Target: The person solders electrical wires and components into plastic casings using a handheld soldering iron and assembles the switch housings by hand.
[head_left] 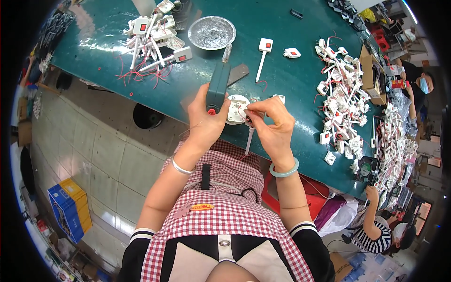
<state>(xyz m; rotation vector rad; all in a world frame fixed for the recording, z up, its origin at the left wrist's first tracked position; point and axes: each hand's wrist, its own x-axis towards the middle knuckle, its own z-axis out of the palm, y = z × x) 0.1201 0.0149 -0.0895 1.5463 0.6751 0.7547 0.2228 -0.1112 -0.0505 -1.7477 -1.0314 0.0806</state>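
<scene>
Head view: the left hand (pixel 205 117) grips a dark-green, silver-tipped handheld tool (pixel 219 84) pointing away, seemingly clearing the round white plastic housing (pixel 236 109) between both hands, where the right hand (pixel 276 126) pinches something too small to tell.

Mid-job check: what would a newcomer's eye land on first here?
Probably the dark green tool in the left hand, near the middle, its metal end pointing toward the silver bowl above. Next, the big heap of white parts on the right side of the green table.
</scene>
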